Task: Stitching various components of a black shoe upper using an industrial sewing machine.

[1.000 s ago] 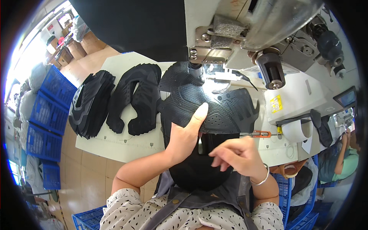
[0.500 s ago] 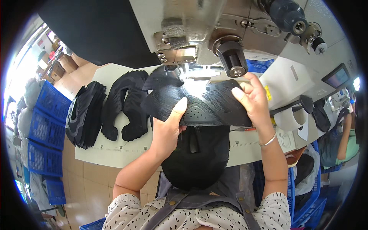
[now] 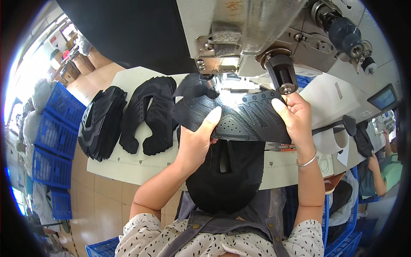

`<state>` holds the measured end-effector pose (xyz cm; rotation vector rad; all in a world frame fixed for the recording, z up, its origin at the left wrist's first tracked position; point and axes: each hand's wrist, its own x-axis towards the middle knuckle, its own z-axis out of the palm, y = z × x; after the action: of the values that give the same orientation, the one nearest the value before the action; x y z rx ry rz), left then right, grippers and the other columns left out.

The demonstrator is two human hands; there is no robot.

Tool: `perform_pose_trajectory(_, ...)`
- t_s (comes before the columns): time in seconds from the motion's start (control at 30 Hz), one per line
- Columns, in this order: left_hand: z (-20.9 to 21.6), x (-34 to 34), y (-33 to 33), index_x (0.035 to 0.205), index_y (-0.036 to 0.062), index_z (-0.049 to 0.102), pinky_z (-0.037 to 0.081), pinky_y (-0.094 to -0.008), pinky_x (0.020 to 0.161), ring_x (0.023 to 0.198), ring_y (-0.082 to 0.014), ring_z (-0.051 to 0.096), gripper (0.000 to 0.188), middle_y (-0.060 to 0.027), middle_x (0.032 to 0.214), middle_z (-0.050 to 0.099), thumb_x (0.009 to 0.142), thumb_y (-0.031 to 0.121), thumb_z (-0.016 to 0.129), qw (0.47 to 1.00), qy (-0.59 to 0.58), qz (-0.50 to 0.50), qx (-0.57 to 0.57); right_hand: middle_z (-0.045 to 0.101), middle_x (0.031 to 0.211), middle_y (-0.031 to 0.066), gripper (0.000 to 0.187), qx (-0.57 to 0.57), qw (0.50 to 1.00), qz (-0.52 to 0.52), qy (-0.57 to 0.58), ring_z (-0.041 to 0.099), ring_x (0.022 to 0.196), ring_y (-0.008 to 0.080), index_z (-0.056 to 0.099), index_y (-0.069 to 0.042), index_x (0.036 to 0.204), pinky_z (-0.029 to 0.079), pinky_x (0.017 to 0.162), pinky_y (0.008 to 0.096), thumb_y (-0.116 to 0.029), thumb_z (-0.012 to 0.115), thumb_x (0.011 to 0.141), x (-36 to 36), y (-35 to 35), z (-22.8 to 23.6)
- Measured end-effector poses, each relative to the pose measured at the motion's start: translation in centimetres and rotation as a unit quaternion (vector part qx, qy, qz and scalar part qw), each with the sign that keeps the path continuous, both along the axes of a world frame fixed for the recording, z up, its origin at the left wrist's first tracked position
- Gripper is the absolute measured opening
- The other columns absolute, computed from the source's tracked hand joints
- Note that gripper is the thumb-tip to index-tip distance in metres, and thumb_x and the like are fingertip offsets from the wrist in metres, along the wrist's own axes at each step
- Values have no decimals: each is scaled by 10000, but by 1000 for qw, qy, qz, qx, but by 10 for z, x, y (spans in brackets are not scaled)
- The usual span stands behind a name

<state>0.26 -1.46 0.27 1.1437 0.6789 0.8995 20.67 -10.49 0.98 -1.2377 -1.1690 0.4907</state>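
Observation:
Both my hands hold a black shoe upper (image 3: 252, 118) under the head of a sewing machine (image 3: 227, 47). My left hand (image 3: 195, 141) grips its near left part, thumb on top and fingers underneath. At the upper's right end, my right hand (image 3: 296, 118) pinches the edge between thumb and fingers. A bright lamp washes out the spot near the machine's presser area, so the needle cannot be made out. Another black upper piece (image 3: 227, 188) with a slot lies below, hanging over the table's near edge toward my lap.
Stacked black uppers (image 3: 102, 124) and a second stack (image 3: 150, 115) lie on the pale table (image 3: 132, 169) at left. Orange-handled snips (image 3: 282, 147) rest near my right wrist. Blue crates (image 3: 53, 132) line the floor at left. A co-worker's arm (image 3: 374, 171) shows at far right.
The whole view has shifted, so the machine and table appear further right. Both hands keep hold of the upper, which stays in nearly the same place under the machine.

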Motion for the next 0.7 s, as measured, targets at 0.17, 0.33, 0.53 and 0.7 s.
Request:
perform_pose_trajectory(0.17,4,2,-1,898,83,575,398,-176,447,600,-28,495,158,33,765,555,835,226,598,1000,15,12,12,609,811,-1,277,8,1000,-5,21,522,723,20,556,15,1109,425,686,168,-17,565,834,-5,2,2)
perform_pose_trajectory(0.33,6,2,-1,900,77,581,398,-175,448,594,-25,497,160,35,768,564,832,221,601,999,40,21,16,594,787,-10,268,6,1000,-11,3,503,698,16,558,15,1099,416,669,164,-7,561,832,-2,1,-1)
perform_pose_trajectory(0.53,10,-1,7,903,77,596,394,-173,436,595,-22,507,154,30,760,583,824,209,607,1000,25,-2,19,596,794,0,266,21,1000,-12,4,508,701,21,541,12,1103,414,652,165,-2,551,838,-8,1,-4)
perform_pose_trajectory(0.7,13,-4,14,917,82,595,394,-170,435,599,-25,513,162,33,763,586,811,203,616,998,52,-5,30,600,808,18,272,3,1000,11,23,522,711,29,517,5,1109,421,653,171,4,547,839,-10,-1,-2)
